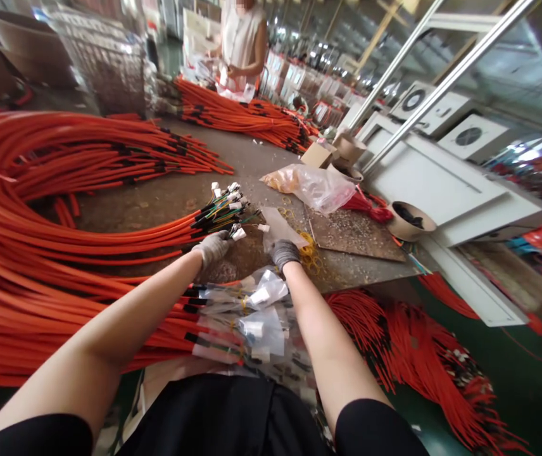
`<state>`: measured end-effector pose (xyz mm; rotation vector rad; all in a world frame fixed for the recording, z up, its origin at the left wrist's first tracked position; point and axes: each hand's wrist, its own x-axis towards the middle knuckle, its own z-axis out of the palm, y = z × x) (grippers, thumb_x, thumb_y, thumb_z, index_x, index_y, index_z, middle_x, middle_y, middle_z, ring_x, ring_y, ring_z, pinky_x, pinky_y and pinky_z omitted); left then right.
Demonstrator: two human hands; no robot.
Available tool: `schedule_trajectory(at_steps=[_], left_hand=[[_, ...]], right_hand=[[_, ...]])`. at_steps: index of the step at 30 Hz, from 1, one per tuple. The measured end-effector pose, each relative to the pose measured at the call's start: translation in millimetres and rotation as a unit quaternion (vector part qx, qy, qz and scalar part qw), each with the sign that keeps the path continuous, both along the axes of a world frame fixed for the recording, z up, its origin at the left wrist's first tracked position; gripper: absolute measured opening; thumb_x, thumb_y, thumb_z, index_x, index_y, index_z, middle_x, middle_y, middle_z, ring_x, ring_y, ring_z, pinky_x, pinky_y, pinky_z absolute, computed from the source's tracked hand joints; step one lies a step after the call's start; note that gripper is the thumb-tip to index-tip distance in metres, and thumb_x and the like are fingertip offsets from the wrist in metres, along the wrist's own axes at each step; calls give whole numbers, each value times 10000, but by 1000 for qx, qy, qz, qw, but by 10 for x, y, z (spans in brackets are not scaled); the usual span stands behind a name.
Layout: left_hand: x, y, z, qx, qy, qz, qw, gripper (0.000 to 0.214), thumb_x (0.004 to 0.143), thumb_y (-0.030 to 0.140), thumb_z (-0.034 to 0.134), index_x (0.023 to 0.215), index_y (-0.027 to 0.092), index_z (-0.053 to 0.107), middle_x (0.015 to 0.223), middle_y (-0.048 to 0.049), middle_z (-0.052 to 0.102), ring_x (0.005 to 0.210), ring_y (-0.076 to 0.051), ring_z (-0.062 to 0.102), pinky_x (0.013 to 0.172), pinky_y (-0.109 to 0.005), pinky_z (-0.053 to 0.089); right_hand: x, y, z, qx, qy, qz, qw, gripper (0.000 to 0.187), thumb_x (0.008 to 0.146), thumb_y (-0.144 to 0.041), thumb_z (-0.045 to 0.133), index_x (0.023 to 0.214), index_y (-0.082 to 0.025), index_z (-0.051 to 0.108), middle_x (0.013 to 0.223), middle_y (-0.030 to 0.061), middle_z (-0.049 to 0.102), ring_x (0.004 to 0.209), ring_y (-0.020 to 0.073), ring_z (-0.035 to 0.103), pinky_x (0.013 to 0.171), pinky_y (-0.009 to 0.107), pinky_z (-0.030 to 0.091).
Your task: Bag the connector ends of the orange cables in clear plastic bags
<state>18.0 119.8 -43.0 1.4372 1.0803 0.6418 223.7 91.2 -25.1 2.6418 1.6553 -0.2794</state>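
- The cable end (239, 234), tipped with white connectors, lies over the table (247, 158) just beyond your left hand (213, 248), whose gloved fingers are closed around it.
- Your right hand (284, 254), also gloved, pinches the near edge of a clear bag (283, 227), beside that end.
- Yellow bands (309, 254) lie just right of the bag.
- Nearer you, bagged ends (261, 294) of orange cables (147, 326) are lined up.
- Farther off, a co-worker (242, 44) stands behind another orange bundle (247, 117).

The worktop (247, 161) carries bundled orange cables (157, 237), a clear plastic bag (321, 188), yellow bands (309, 254) and a flat brown board (359, 235).
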Motion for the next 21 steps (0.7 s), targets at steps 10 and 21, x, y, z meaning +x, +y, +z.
schedule_trajectory(at_steps=[10,21], left_hand=[[-164,-268,554,-25,-246,-2,969,491,544,405,814,898,125,619,790,-28,670,667,-128,579,632,-252,473],[-276,-200,621,-10,-266,-34,963,544,526,468,821,902,142,601,830,-30,656,684,-139,577,627,-263,484]], right_hand=[[-453,-579,379,288,123,255,915,272,874,-296,468,930,-166,700,935,94,711,898,189,628,870,291,455],[-458,-462,445,202,582,49,786,369,610,-523,706,656,-190,553,545,-46,476,474,75,360,461,233,333]])
